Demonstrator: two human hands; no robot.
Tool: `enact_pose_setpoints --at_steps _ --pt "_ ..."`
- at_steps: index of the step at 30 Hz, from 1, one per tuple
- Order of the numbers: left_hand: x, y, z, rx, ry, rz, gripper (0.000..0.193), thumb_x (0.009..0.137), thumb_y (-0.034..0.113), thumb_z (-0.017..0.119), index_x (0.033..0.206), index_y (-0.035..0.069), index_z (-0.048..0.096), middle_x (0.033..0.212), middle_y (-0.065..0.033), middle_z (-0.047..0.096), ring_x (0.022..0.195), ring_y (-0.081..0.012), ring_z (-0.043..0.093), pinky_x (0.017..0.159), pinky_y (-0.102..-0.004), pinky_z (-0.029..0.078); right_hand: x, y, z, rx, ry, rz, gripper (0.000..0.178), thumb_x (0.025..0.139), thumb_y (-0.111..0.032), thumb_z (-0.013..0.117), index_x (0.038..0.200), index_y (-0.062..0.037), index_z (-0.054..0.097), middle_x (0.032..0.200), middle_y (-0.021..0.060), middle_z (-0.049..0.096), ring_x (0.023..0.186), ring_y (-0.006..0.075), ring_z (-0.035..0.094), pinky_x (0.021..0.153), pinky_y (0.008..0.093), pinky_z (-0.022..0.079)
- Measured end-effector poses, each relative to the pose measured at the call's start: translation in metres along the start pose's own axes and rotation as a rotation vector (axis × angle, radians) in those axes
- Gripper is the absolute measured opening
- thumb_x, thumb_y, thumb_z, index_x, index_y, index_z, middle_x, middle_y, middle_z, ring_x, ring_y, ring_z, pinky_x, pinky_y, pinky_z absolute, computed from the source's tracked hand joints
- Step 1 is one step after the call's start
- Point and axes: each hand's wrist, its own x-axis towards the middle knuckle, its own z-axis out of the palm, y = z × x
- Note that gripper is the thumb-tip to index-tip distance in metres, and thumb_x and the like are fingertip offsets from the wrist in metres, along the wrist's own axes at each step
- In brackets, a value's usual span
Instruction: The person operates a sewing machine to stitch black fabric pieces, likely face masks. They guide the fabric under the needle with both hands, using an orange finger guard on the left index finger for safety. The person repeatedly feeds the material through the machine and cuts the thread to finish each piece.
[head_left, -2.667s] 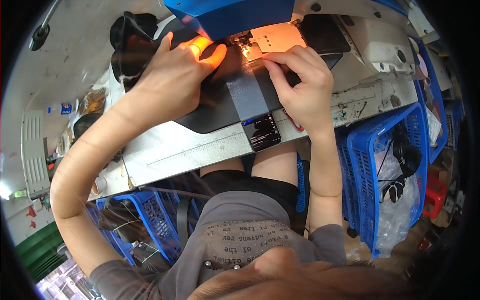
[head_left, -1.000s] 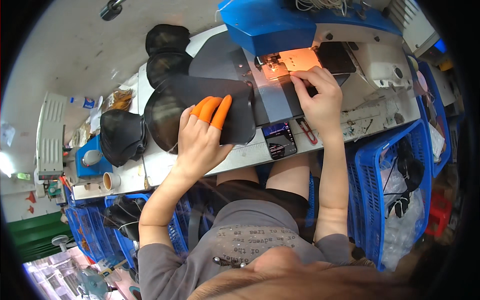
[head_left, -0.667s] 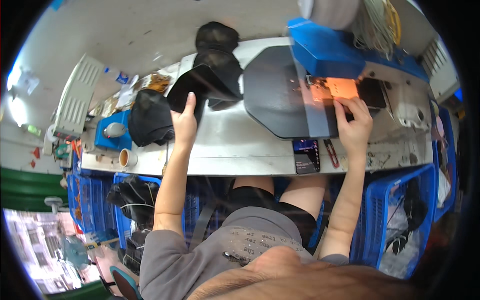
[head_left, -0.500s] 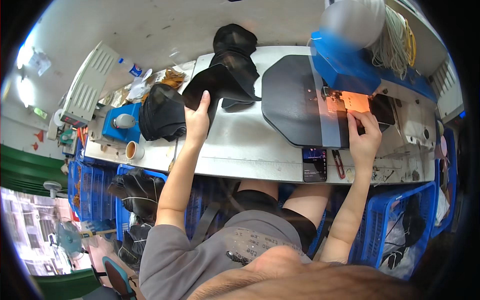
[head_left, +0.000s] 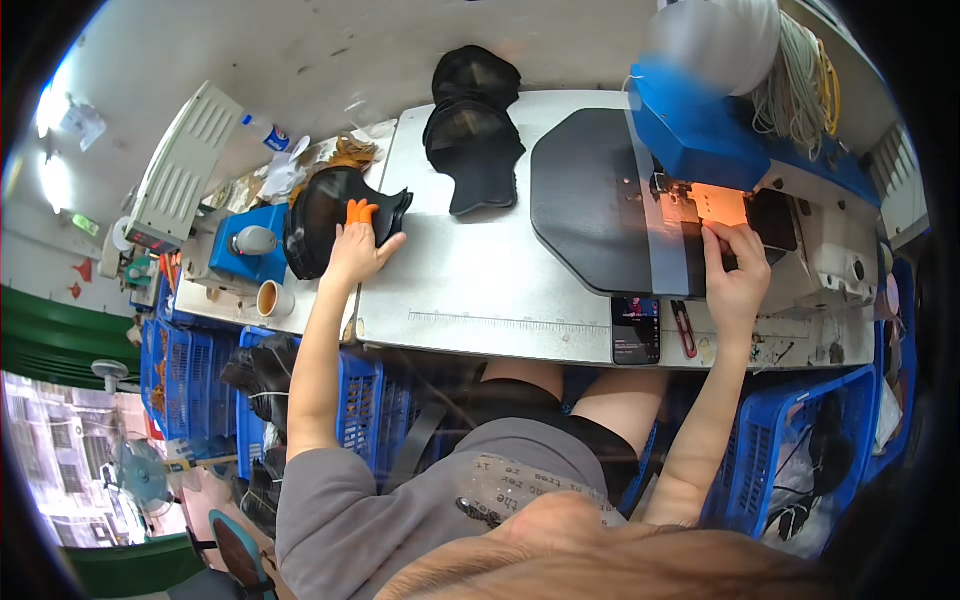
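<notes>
My left hand (head_left: 358,250) rests with its fingers stretched out and thumb apart on a stack of black shaped pieces (head_left: 318,225). Orange covers (head_left: 361,211) sit on some of its fingertips. Further back, more black pieces (head_left: 473,150) lie overlapping on the white table (head_left: 480,270). On the other side, my right hand (head_left: 738,275) has its thumb and forefinger pinched together by the lit needle area (head_left: 715,205) of a blue sewing machine (head_left: 690,130). Whatever is between those fingertips is too small to make out. A black eight-sided plate (head_left: 590,200) lies left of that hand.
A phone (head_left: 636,331) and red-handled snips (head_left: 684,330) lie near the front edge. A paper cup (head_left: 274,299) stands at left beside a small blue machine (head_left: 248,243). Blue baskets (head_left: 800,440) flank my legs. Cables (head_left: 787,80) hang at back right.
My left hand has let go of the black piece it held up and has moved down and left onto the stack. My right hand stays by the needle area.
</notes>
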Motion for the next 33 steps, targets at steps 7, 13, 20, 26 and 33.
enact_pose_setpoints --at_steps 7,13,20,26,33 --pt "0.038 0.089 -0.023 -0.113 0.330 0.343 0.064 0.085 0.035 0.070 0.137 0.006 0.046 0.147 -0.0230 0.038 0.139 -0.0427 0.032 0.112 -0.0531 0.029 0.000 0.004 -0.002 -0.022 0.028 -0.008 0.005 0.081 -0.002 0.071 0.086 -0.0012 0.070 0.070 0.0063 0.058 0.066 0.0188 0.055 0.064 0.0308 0.045" --pt "0.071 0.129 0.057 -0.004 0.058 0.478 0.056 0.085 0.016 0.066 0.138 0.008 0.050 0.142 -0.0181 0.050 0.130 -0.0361 0.048 0.106 -0.0452 0.042 0.003 0.003 0.002 0.002 0.039 -0.026 0.004 0.079 -0.002 0.072 0.083 -0.0020 0.070 0.070 0.0068 0.060 0.067 0.0212 0.057 0.064 0.0316 0.046" --pt "0.094 0.124 0.061 -0.155 0.194 0.410 0.018 0.089 0.020 0.064 0.099 0.009 0.074 0.098 -0.0076 0.073 0.091 -0.0319 0.068 0.075 -0.0405 0.055 0.001 0.001 0.000 -0.025 0.038 0.012 0.003 0.079 -0.004 0.072 0.081 -0.0042 0.071 0.068 0.0046 0.059 0.067 0.0199 0.056 0.064 0.0318 0.045" --pt "0.113 0.149 0.005 -0.734 0.540 0.016 0.027 0.089 0.029 0.070 0.089 0.002 0.071 0.071 -0.0194 0.065 0.066 -0.0323 0.065 0.061 -0.0381 0.048 0.001 0.000 0.001 -0.008 0.049 0.025 0.002 0.079 -0.006 0.072 0.081 -0.0049 0.071 0.068 0.0037 0.059 0.066 0.0195 0.056 0.064 0.0319 0.045" --pt "0.068 0.232 -0.094 -0.810 0.523 0.493 0.017 0.081 0.022 0.078 0.077 0.006 0.074 0.073 -0.0063 0.070 0.059 -0.0176 0.063 0.057 -0.0273 0.050 0.002 0.001 0.001 -0.062 0.030 0.013 0.005 0.078 -0.011 0.073 0.080 -0.0065 0.073 0.070 0.0036 0.061 0.068 0.0199 0.057 0.063 0.0324 0.045"
